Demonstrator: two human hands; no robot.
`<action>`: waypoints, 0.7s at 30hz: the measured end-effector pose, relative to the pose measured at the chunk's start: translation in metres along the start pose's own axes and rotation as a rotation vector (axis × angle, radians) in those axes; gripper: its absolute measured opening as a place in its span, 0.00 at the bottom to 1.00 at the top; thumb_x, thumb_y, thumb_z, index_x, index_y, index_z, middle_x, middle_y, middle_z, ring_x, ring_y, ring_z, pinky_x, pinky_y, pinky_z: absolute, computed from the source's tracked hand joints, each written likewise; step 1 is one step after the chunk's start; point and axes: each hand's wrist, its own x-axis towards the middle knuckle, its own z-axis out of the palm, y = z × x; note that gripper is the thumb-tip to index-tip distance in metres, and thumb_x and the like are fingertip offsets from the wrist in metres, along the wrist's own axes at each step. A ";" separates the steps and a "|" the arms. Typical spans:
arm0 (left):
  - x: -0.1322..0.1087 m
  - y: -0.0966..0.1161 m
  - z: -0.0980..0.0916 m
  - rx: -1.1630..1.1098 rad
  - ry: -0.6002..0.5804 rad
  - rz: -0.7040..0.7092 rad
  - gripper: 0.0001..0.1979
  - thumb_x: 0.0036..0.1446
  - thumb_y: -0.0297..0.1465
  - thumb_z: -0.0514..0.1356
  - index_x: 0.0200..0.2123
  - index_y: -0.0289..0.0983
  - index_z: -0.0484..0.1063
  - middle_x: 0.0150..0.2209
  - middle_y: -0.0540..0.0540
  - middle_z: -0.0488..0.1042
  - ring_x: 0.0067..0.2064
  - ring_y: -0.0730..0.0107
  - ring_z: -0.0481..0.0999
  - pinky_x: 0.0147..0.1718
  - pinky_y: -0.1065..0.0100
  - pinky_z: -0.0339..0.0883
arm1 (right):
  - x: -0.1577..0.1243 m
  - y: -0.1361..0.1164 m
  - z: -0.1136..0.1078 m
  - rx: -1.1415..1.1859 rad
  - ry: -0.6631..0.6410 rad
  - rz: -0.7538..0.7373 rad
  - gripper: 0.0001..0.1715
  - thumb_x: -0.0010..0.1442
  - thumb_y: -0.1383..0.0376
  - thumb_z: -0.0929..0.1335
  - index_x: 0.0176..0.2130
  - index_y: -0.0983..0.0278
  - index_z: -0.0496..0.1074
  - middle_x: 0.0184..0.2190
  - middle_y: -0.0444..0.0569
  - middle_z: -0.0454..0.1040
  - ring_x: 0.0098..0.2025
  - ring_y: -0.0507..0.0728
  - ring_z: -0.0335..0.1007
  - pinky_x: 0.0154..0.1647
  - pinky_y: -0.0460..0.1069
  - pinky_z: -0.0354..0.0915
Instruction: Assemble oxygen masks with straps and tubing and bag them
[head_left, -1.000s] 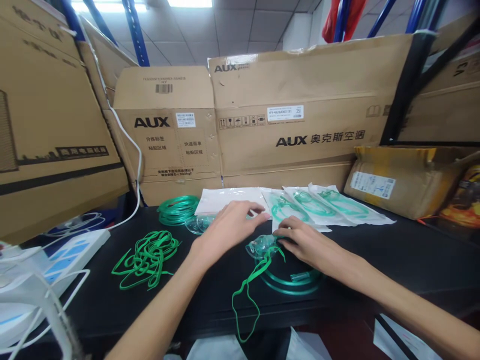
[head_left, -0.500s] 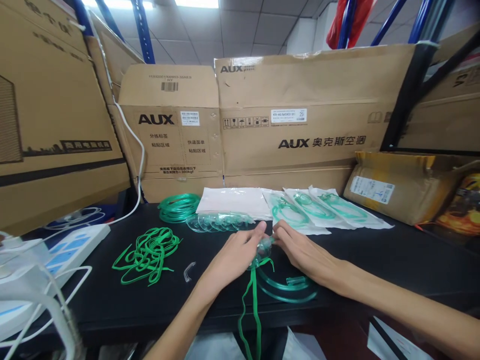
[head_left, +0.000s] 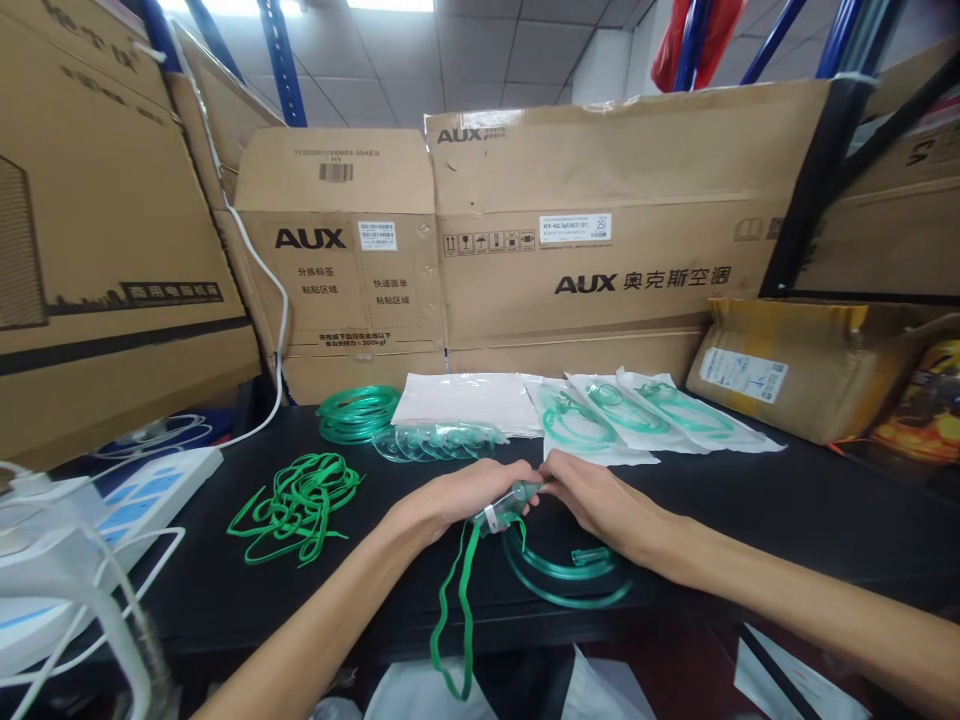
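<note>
1. Left hand (head_left: 484, 488) is closed around a clear green oxygen mask (head_left: 504, 510), which sits tilted just above the counter (head_left: 757, 530). This grip appears meant to steady the body and leave the narrow end facing the other hand.

2. Right hand (head_left: 581, 495) meets the mask at that narrow end, fingers drawn together. Whether they grip the nozzle or a tube end cannot be told; the contact point is hidden. The opposed hold suggests one side braces while the other works.

3. A pale nose strip (head_left: 491, 518) shows on the mask. Its green elastic strap (head_left: 466, 600) hangs below, loose, past the counter's front edge, presumably out of the fingers' way.

4. Below and right of the mask, green oxygen tubing (head_left: 566, 598) lies in a loose curve, connector (head_left: 590, 556) uppermost, within easy reach.

5. Behind the mask: a row of overlapping mask shells (head_left: 439, 443), then white pouches (head_left: 465, 400). Behind and right: three filled pouches (head_left: 686, 412), fanned so each shows its contents.

6. Left of the mask: a tangle of green elastic straps (head_left: 304, 505); farther back, coiled green tubing (head_left: 358, 415). Parts appear sorted by kind for quick picking.
</note>
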 end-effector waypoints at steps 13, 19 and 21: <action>-0.012 -0.009 0.006 0.482 0.206 0.047 0.18 0.57 0.50 0.58 0.35 0.41 0.68 0.30 0.51 0.73 0.35 0.62 0.73 0.32 0.67 0.59 | -0.001 0.003 0.002 0.022 -0.088 -0.125 0.15 0.62 0.79 0.58 0.39 0.63 0.67 0.34 0.47 0.67 0.33 0.53 0.60 0.34 0.48 0.56; -0.037 -0.004 0.034 0.865 0.484 0.137 0.10 0.62 0.43 0.54 0.36 0.43 0.66 0.33 0.49 0.77 0.36 0.54 0.76 0.30 0.65 0.51 | 0.001 0.001 0.002 0.058 -0.125 -0.141 0.15 0.64 0.77 0.59 0.43 0.63 0.69 0.36 0.47 0.70 0.36 0.54 0.65 0.37 0.47 0.60; -0.049 -0.003 0.040 0.938 0.536 0.169 0.05 0.61 0.37 0.54 0.35 0.43 0.64 0.33 0.49 0.77 0.34 0.56 0.76 0.29 0.65 0.49 | 0.001 0.006 0.003 0.066 -0.115 -0.116 0.15 0.64 0.77 0.59 0.44 0.63 0.69 0.37 0.48 0.72 0.37 0.54 0.67 0.39 0.47 0.62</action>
